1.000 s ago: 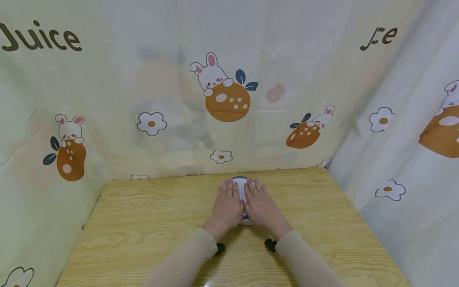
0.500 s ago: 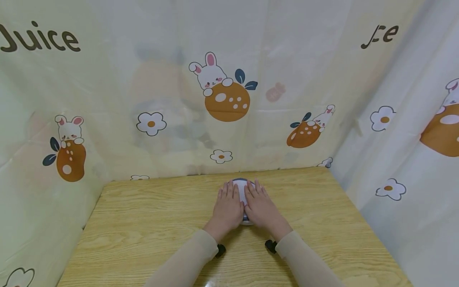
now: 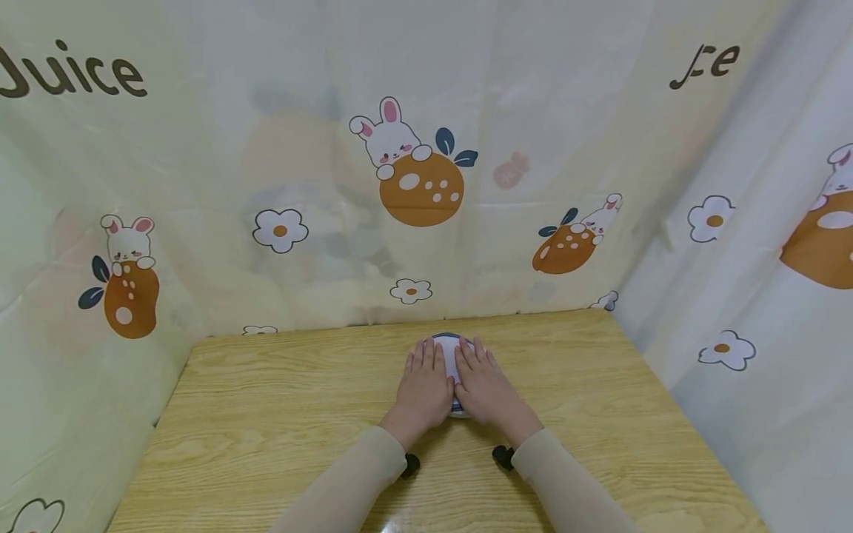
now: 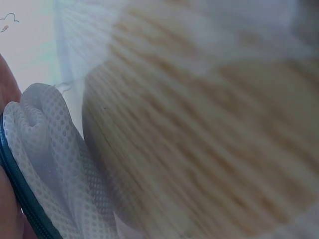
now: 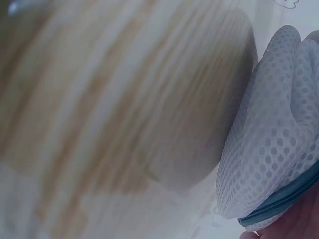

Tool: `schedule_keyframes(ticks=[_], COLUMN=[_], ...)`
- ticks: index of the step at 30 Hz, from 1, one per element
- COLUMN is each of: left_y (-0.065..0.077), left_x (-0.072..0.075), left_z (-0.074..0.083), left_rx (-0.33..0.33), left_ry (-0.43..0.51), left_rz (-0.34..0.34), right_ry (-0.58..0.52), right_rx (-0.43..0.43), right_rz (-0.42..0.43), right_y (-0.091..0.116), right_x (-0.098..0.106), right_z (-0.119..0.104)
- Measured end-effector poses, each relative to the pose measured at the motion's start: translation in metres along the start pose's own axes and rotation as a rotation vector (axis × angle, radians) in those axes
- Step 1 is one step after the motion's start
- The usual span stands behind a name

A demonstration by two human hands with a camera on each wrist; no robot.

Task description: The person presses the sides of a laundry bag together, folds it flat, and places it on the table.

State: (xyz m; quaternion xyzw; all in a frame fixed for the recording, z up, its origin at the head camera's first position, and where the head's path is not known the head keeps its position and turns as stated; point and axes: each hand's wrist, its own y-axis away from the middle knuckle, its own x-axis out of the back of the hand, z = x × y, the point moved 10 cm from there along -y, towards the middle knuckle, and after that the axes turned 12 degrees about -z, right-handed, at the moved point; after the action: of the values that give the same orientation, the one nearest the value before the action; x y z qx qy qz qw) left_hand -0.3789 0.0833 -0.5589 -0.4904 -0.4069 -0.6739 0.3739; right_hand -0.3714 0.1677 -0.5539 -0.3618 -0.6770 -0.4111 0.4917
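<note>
A white mesh bag (image 3: 449, 355) with a blue-green zip lies folded into a small bundle near the back of the wooden table. My left hand (image 3: 423, 386) lies palm down on its left side, fingers straight and pointing away from me. On the right side, my right hand (image 3: 488, 382) rests the same way, the two thumbs meeting over the middle of the bundle. In the left wrist view the mesh bag (image 4: 65, 154) shows soft rolled folds, with the zip (image 4: 26, 196) under the fingers. The right wrist view shows bulging mesh and the zip (image 5: 281, 200) beside a fingertip.
The table (image 3: 280, 414) has a light wood grain. A printed curtain (image 3: 320, 163) with rabbits, fruit and flowers hangs along its back edge and both sides. Small black devices (image 3: 503, 457) sit under the wrists.
Both hands have shifted very slightly toward me, still on the mesh bag. The bag's far edge sits a little lower in the head view than before.
</note>
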Motion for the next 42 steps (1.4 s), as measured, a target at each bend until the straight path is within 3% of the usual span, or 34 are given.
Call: schedule_keyframes(ticks=[20, 29, 42], left_y=[0.000, -0.006, -0.011], left_x=[-0.004, -0.008, -0.009], left_z=[-0.001, -0.005, -0.007], left_rx=[0.001, -0.006, -0.014], left_ry=[-0.017, -0.017, -0.021], left_rz=[-0.038, -0.055, -0.112], right_ry=[-0.023, -0.070, -0.042], right_rx=[-0.003, -0.008, -0.051], right_rz=[-0.050, -0.065, -0.096], right_y=[-0.007, -0.006, -0.007], right_x=[-0.016, -0.012, -0.012], right_z=[0.007, 0.003, 0.004])
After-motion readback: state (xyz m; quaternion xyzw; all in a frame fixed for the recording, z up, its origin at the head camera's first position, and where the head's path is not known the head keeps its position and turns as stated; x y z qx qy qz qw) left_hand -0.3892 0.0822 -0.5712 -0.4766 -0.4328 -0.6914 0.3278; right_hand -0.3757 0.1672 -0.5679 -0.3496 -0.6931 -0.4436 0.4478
